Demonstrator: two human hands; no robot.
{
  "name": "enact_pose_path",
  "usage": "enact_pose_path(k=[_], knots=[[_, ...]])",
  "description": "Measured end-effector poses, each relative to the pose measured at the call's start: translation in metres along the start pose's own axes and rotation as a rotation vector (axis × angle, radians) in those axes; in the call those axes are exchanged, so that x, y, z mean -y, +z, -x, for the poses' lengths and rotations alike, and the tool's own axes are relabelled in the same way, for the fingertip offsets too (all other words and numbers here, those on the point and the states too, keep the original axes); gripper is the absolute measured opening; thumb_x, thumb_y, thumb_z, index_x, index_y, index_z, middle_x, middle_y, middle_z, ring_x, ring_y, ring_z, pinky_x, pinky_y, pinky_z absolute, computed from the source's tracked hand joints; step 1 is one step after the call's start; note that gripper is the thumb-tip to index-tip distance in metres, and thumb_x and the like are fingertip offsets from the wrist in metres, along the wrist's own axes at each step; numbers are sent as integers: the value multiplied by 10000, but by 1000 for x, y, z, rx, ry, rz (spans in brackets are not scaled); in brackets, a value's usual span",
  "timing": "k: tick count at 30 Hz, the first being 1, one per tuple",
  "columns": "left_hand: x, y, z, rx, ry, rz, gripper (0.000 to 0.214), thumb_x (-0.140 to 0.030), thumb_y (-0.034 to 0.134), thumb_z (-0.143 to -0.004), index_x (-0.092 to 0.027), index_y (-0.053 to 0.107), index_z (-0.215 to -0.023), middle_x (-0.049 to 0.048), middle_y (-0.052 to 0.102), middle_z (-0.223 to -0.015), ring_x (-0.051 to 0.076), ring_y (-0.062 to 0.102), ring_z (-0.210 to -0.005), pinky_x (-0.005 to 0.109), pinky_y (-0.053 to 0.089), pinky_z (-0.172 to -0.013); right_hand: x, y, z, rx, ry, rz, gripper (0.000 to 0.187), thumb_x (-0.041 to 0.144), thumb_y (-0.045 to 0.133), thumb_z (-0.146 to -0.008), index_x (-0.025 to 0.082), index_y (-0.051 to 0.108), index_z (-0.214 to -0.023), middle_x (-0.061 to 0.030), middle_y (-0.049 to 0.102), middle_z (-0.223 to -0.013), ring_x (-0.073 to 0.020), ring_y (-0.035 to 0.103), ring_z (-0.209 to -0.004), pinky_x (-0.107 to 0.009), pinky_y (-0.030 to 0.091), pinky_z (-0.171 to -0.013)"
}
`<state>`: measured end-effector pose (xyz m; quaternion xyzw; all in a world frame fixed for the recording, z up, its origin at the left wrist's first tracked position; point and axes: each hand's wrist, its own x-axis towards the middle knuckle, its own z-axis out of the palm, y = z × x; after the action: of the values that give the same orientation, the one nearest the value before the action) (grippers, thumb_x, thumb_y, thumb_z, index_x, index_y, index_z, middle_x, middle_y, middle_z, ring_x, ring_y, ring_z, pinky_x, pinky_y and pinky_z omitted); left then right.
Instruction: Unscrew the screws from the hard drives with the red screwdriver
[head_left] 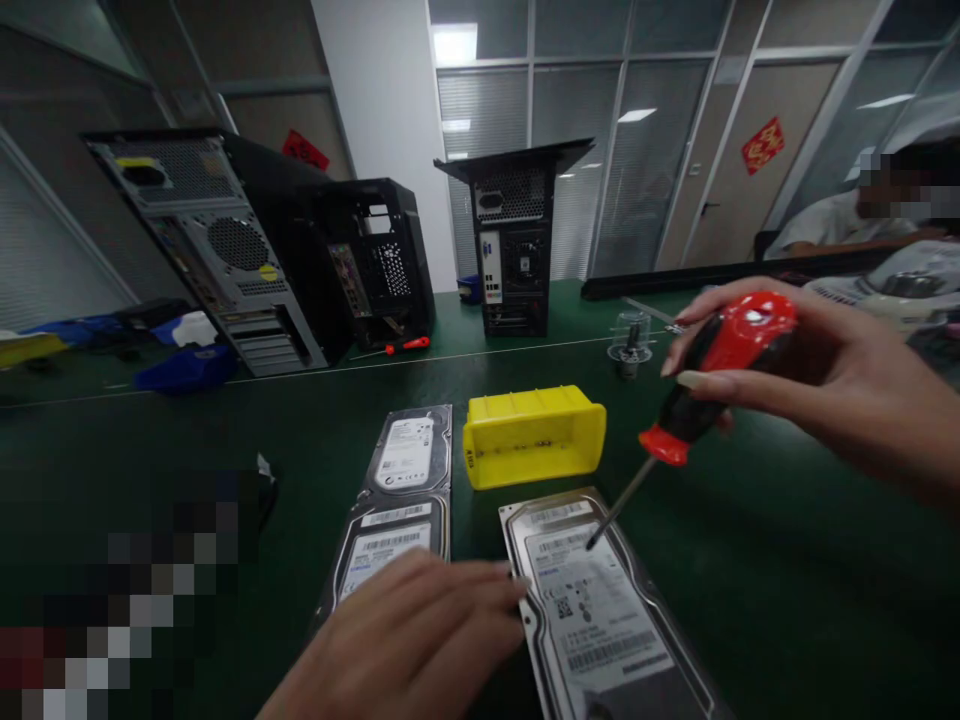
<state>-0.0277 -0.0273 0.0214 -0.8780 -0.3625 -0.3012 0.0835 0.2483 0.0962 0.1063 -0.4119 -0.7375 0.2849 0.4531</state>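
One yellow bin (517, 425) holds several small dark parts (544, 443). Three hard disk drives (409, 450) lie nearby, two at left; the right hand (825, 365) grips one screwdriver (709, 370), tip at the third drive (596, 610). The left hand (412, 640) lies at that drive's left edge, its grip undeterminable.

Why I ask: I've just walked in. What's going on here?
A person's right hand holds a red-and-black screwdriver, pointing down at a labelled hard drive; whether it touches is unclear. The left hand is at that drive's left edge. Two more drives lie to the left, and a yellow bin sits beyond.
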Motion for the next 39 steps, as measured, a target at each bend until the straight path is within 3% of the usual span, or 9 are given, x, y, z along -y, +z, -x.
enact_pose_path(k=[2, 4, 9, 13, 18, 25, 33, 36, 39], knots=[[5, 6, -32, 27, -99, 79, 165, -192, 413, -936, -207, 564, -873, -39, 664, -913, 102, 604, -821, 229, 411, -739, -20, -11, 8, -91, 93, -19, 518, 380, 749, -540, 218, 570, -998, -36, 624, -832, -104, 602, -623, -142, 513, -487], [13, 12, -53, 18, -92, -69, 141, -173, 478, -897, -209, 573, -799, -19, 653, -946, 196, 562, -917, 342, 356, -758, -41, -22, 15, -164, 180, -63, 494, 410, 717, -584, 227, 564, -1016, -49, 614, -863, -95, 587, -623, -133, 490, -466], [22, 30, -73, 138, -98, -263, 109, -59, 581, -796, -164, 594, -824, 67, 588, -1034, 264, 494, -971, 398, 266, -756, -83, -46, 32, -263, 405, -219, 457, 425, 669, -646, 270, 538, -1056, -33, 573, -941, -15, 492, -558, -92, 431, -454], [0, 40, -76, 190, -161, -81, 101, -159, 647, -781, -234, 588, -814, -34, 574, -932, 187, 502, -880, 336, 257, -716, -99, -46, 41, -239, 605, -296, 408, 433, 589, -725, 221, 521, -1068, -50, 542, -973, -20, 471, -581, -96, 392, -417], [-23, 48, -76, 227, -358, 294, 174, -116, 687, -721, -256, 590, -754, -79, 558, -912, 156, 493, -877, 321, 225, -735, -98, -26, 48, -71, 763, -357, 367, 342, 486, -838, 137, 441, -1139, -50, 521, -939, -21, 483, -648, -105, 415, -479], [-17, 56, -73, 285, -359, 293, 176, -115, 703, -696, -263, 613, -728, -62, 552, -931, 181, 484, -915, 339, 216, -756, -102, -13, 60, 180, 735, -315, 483, 427, 474, -828, 193, 345, -1232, -24, 511, -856, -1, 438, -542, -94, 343, -404], [-12, 54, -63, 284, -366, 311, 173, -132, 684, -728, -286, 627, -783, -54, 553, -958, 183, 493, -941, 344, 247, -787, -102, -11, 63, 316, 670, 46, 647, 617, 488, -717, 270, 311, -1234, 29, 470, -692, -17, 389, -385, -133, 280, -334], [-10, 47, -56, 286, -350, 318, 222, -141, 677, -745, -321, 621, -862, -67, 572, -974, 176, 507, -943, 341, 250, -788, -101, -9, 64, 341, 559, 204, 619, 608, 492, -719, 251, 367, -1210, -11, 521, -830, -27, 441, -462, -151, 350, -383], [-5, 39, -47, 237, -314, 273, 253, -141, 636, -783, -345, 608, -929, -73, 600, -981, 170, 528, -930, 348, 240, -787, -105, -9, 63, 356, 431, 322, 578, 592, 497, -725, 244, 432, -1181, -51, 494, -1096, -64, 541, -689, -206, 493, -601]])
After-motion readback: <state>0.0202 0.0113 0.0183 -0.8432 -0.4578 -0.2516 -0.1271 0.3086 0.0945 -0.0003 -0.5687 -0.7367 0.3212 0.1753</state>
